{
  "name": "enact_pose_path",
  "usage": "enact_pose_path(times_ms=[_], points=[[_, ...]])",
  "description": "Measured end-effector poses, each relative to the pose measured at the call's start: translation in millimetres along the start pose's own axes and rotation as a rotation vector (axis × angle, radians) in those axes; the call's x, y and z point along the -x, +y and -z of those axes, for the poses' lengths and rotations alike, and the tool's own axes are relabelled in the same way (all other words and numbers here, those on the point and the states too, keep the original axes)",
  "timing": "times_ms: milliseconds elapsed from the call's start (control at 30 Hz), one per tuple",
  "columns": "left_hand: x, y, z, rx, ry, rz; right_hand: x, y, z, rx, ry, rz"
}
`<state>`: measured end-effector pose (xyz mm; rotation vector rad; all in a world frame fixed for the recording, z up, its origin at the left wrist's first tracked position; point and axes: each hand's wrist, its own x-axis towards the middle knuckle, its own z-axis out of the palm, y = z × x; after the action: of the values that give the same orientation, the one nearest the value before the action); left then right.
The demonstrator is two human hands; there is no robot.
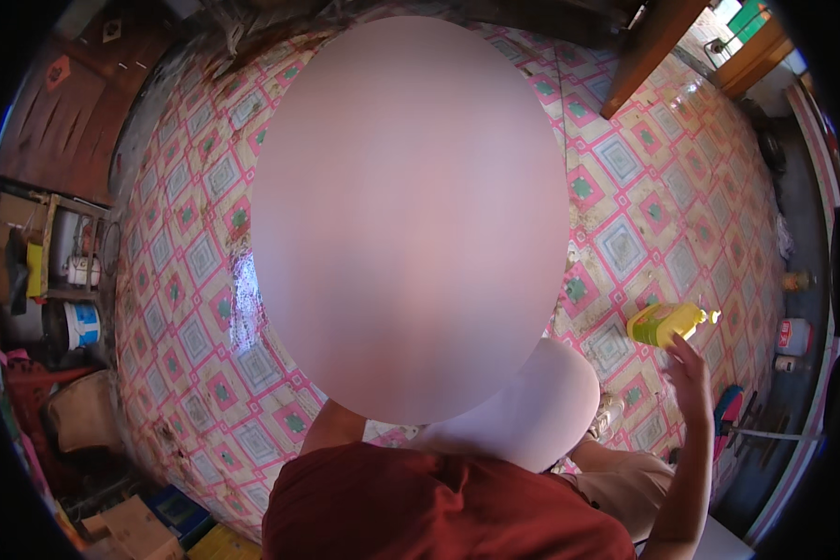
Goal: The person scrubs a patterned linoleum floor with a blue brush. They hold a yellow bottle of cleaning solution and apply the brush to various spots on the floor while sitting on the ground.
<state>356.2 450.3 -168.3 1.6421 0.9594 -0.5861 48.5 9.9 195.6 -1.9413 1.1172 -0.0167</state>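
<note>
My right hand (pixel 689 371) is beside a yellow plastic bottle (pixel 661 325) with a pump top, on the patterned floor. Its fingers are apart and slightly blurred, and the fingertips overlap the bottle's near side. I see no grip around the bottle. Only my left forearm (pixel 334 425) shows; the hand itself is out of sight behind a large blurred oval that covers the middle of the view. Close in front of me, a pale rounded object (pixel 563 406) sticks out from under this oval. What it is, I cannot tell.
Left stand a wooden cabinet (pixel 63 119), a shelf frame (pixel 49 252), a bucket (pixel 84 325) and a cardboard box (pixel 136 528). Along the right wall are a red-and-white container (pixel 794 337) and a coloured brush-like item (pixel 728 413). A wooden post (pixel 651 59) rises at upper right.
</note>
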Motion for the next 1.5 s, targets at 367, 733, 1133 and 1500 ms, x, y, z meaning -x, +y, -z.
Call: enact_pose_path(times_ms=[367, 733, 1133, 1500], points=[[-22.4, 3.2, -83.6, -0.459, -0.127, -0.455, 50.5, 58.7, 57.5, -0.018, 0.251, -0.354], [103.2, 43.3, -213.3, -0.921, -0.566, -1.015, 10.4, 42.4, 39.7, 0.003, 0.181, -0.399], [-106.1, 37.8, -73.1, -0.429, 0.249, -0.632, -30.4, 67.4, 31.4, -0.03, 0.085, -0.448], [155.9, -26.4, -327.4, -1.231, -0.869, -0.719, -44.6, 53.0, 22.2, -0.074, 0.109, -0.455]])
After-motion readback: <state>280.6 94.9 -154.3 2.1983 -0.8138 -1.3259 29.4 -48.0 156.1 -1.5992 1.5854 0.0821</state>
